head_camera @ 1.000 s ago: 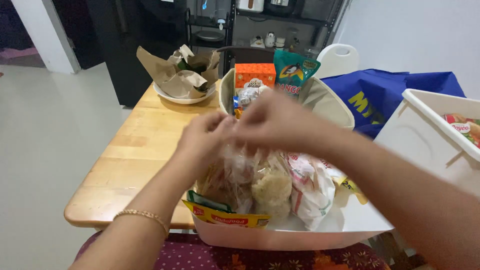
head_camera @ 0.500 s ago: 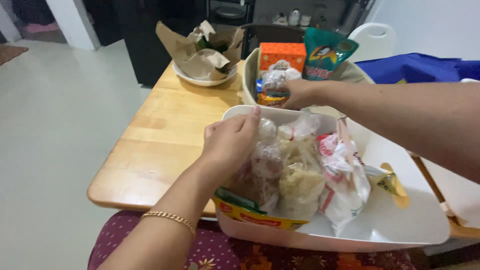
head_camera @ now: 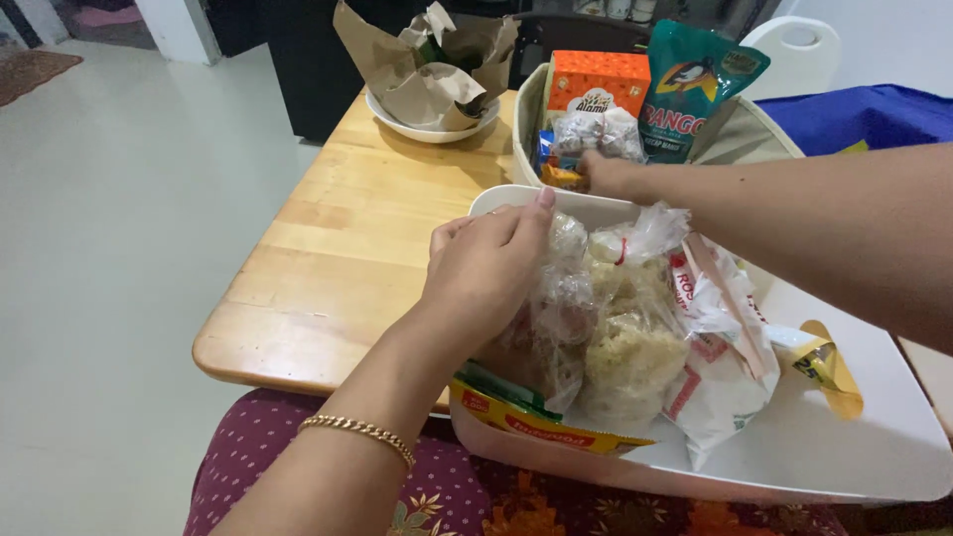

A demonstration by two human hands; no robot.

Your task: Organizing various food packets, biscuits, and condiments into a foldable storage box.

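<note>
Head view: left hand [head_camera: 483, 266] grips clear knotted plastic food bags [head_camera: 571, 318] inside white rectangular plastic tub [head_camera: 794, 467] at wooden worktop [head_camera: 338, 248] edge, right hand [head_camera: 608, 176] reaching into rear tub, its grip hidden.

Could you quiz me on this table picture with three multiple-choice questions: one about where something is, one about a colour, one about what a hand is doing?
1. Where does the bowl of crumpled brown paper stand?
A. On the far end of the wooden table
B. Inside the near white tub
C. On the floor

2. What colour is the box standing in the far white tub?
A. Blue
B. Orange
C. Black

3. What is the left hand doing?
A. Hanging free above the floor
B. Holding the bowl
C. Resting on clear plastic bags in the near white tub

Answers: 1 A, the bowl sits on the wood beyond both tubs. 2 B, its front is plainly orange. 3 C, its fingers lie on the bags, while the right hand reaches into the far tub.
</note>
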